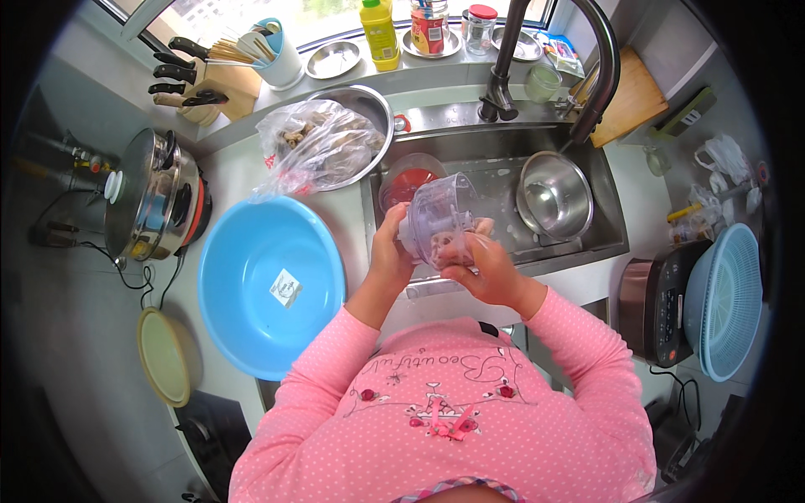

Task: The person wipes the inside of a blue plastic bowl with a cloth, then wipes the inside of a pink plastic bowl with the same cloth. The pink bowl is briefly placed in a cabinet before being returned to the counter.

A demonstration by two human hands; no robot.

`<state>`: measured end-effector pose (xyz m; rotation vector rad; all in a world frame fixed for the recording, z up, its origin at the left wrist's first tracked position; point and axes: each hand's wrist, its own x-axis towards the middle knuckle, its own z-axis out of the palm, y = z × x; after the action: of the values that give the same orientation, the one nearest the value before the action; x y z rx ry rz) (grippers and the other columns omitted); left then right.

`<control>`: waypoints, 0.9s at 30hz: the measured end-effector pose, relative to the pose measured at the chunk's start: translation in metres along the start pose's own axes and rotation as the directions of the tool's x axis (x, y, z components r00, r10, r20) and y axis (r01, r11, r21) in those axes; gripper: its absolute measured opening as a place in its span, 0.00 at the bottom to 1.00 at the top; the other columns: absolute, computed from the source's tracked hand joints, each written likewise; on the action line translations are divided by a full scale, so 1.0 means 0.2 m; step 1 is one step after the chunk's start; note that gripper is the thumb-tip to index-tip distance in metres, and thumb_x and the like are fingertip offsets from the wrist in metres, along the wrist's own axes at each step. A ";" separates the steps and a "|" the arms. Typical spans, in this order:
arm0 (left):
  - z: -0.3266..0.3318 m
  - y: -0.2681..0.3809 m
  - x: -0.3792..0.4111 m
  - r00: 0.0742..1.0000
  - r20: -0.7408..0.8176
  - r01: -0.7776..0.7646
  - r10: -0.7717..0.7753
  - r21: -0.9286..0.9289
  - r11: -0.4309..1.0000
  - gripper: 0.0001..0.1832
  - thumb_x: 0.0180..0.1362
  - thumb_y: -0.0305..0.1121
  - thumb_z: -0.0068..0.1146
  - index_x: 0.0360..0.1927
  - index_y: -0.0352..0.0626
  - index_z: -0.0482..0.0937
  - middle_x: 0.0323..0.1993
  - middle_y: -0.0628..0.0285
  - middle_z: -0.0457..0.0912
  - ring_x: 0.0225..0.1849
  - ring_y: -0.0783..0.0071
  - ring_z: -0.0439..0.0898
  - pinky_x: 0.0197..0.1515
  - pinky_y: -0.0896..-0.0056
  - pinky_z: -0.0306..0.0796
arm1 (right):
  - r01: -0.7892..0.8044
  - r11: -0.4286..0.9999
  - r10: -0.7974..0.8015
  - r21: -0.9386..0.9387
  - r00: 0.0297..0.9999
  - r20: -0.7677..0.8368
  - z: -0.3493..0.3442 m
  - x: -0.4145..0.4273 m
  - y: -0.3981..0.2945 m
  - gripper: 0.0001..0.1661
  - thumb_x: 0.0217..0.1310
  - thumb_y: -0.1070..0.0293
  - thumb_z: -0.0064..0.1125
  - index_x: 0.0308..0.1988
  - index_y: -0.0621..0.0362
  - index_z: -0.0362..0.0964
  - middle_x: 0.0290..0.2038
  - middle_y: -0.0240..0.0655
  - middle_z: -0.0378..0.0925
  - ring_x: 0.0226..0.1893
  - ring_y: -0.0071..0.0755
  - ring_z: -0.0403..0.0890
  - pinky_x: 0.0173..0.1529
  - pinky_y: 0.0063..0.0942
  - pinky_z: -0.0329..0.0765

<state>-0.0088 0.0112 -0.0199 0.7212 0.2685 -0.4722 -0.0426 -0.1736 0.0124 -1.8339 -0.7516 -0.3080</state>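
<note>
My left hand (388,248) grips the base of a clear plastic chopper bowl (443,195), which is tipped on its side over the near part of the sink. My right hand (487,267) is at the bowl's mouth, its fingers partly inside and its thumb outside against the wall. A pale shape shows blurred through the clear wall; I cannot tell whether it is only fingers. Beneath the bowl, a round container with red contents (412,182) sits in the sink (490,166). A steel bowl (555,198) stands at the sink's right side.
A large blue basin (251,314) lies left of the sink. Behind it, a plastic bag of knobbly brown pieces (314,141) rests on a steel basin (371,104). The dark faucet (503,75) arches over the sink's back. A rice cooker (660,308) and blue colander (729,302) stand right.
</note>
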 end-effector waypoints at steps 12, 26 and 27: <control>0.06 0.01 0.00 0.913 0.278 -0.400 0.298 0.747 0.531 0.18 0.69 0.43 0.44 0.56 0.43 0.71 0.55 0.61 0.71 0.56 0.74 0.70 0.55 0.71 0.66 | -0.482 0.855 0.516 0.190 0.828 -0.222 -0.16 0.11 0.05 0.31 0.61 0.52 0.64 0.16 0.59 0.61 0.15 0.22 0.59 0.20 0.14 0.56 0.22 0.23 0.55; 0.14 0.01 0.03 0.893 0.128 -0.398 0.431 0.668 0.628 0.28 0.67 0.41 0.54 0.10 0.49 0.60 0.14 0.81 0.58 0.18 0.90 0.51 0.19 0.75 0.41 | -0.155 0.588 0.766 0.793 0.420 -0.486 -0.06 0.25 0.16 0.25 0.70 0.51 0.52 0.22 0.51 0.59 0.17 0.21 0.59 0.18 0.16 0.64 0.26 0.23 0.67; 0.14 0.00 0.03 0.889 0.124 -0.399 0.441 0.682 0.614 0.29 0.67 0.41 0.54 0.10 0.49 0.60 0.13 0.81 0.58 0.17 0.89 0.51 0.19 0.75 0.41 | -0.111 0.612 0.758 0.783 0.366 -0.540 -0.07 0.25 0.17 0.24 0.70 0.51 0.51 0.23 0.50 0.58 0.17 0.21 0.58 0.18 0.17 0.65 0.26 0.23 0.68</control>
<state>-0.0014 -0.0092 -0.0014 1.5087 -0.0542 -0.0728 0.0189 -0.1778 0.0189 -0.9070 0.4209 -0.4439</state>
